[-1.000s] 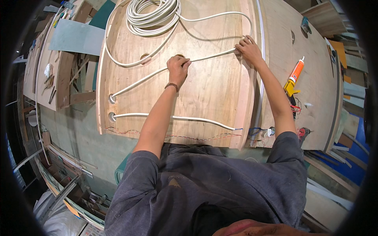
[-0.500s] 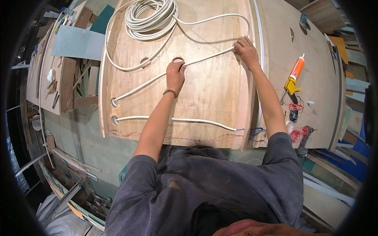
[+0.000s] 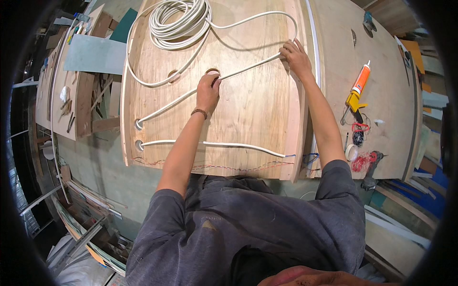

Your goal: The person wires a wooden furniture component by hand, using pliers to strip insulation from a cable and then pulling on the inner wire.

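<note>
Left hand [image 3: 207, 94]: I grip the white cable [image 3: 252, 66] between thumb and fingers.
Right hand [image 3: 296, 60]: I pinch the same cable, right of my left hand and farther out.
Wooden panel [image 3: 253, 107]: beneath both hands.
Round hole [image 3: 212, 71]: just beyond my left fingertips.
Cable coil [image 3: 179, 45]: beyond my left hand, leftward.
Caulking gun [image 3: 358, 89]: right of my right hand, nearer me.

The head-worn camera (fisheye) looks down on the wooden panel [image 3: 248, 109] nearby.
</note>
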A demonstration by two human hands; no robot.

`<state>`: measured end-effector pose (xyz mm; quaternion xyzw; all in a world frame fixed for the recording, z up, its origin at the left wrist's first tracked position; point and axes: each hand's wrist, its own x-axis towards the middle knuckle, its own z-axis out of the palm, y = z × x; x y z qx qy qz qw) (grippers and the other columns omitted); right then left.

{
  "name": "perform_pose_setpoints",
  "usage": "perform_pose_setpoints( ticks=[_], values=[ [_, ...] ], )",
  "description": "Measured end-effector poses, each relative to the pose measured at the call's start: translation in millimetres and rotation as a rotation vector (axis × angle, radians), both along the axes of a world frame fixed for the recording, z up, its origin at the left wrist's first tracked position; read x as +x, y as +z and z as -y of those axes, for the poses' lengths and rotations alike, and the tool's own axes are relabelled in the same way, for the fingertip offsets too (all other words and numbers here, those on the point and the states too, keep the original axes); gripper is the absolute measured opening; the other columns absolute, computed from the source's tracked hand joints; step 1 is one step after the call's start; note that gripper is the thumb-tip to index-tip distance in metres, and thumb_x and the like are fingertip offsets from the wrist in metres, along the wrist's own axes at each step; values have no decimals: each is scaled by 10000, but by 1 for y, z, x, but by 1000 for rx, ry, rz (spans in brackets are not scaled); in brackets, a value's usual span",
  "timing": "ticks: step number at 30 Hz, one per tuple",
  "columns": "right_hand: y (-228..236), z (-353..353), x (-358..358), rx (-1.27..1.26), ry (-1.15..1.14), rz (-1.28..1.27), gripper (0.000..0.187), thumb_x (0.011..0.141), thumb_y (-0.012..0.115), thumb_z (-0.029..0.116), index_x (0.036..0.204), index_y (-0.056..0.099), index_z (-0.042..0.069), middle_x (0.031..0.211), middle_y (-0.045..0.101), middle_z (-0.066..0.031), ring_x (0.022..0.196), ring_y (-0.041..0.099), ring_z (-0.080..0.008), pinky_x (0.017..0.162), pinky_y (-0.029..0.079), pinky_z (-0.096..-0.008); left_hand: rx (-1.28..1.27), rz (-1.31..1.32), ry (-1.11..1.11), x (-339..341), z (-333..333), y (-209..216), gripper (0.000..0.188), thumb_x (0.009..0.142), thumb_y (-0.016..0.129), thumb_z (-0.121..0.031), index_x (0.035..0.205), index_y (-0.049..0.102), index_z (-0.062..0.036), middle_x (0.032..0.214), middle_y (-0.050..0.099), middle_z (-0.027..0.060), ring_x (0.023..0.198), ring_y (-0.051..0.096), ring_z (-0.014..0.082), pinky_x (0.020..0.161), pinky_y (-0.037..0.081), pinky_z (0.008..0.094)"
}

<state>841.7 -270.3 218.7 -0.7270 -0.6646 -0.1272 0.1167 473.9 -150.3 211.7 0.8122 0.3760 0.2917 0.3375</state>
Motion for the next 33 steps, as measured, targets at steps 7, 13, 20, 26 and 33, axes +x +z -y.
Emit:
perform_pose_setpoints(
  ticks=[7,13,20,26,33],
  values=[
    [4,1,-5,-103,-83,51,274,869,642,68,1115,666,187,1190,634,15,1285,529,-134,1218,301,-442,124,-116,-4,-53,5,8,282,869,739,-70,1149,719,-45,1165,675,152,1114,622,335,949,519,406],
    [5,4,-5,-137,-131,140,267,893,625,93,1130,670,209,1169,633,31,1269,533,-131,1180,307,-522,176,-251,82,-110,11,5,251,897,734,-128,1137,740,-58,1161,681,126,1117,614,306,953,505,403],
    [5,1,-7,-106,-142,176,261,898,621,108,1135,671,205,1137,630,22,1260,534,-138,1164,328,-513,167,-230,162,-118,6,-6,231,923,738,-187,1129,767,-84,1147,667,116,1096,598,292,932,514,383],
    [4,3,-5,-98,-156,162,285,895,618,109,1163,654,199,1165,618,9,1294,509,-152,1153,343,-516,204,-218,144,-116,4,-5,227,929,733,-189,1137,766,-102,1113,665,98,1083,588,290,915,514,383],
    [7,1,-4,-96,-176,111,245,889,608,88,1112,638,186,1185,616,1,1299,507,-163,1116,375,-538,425,-448,200,-100,-1,-2,213,953,690,-263,1144,736,-179,981,636,54,930,587,269,778,510,398]
  ],
)
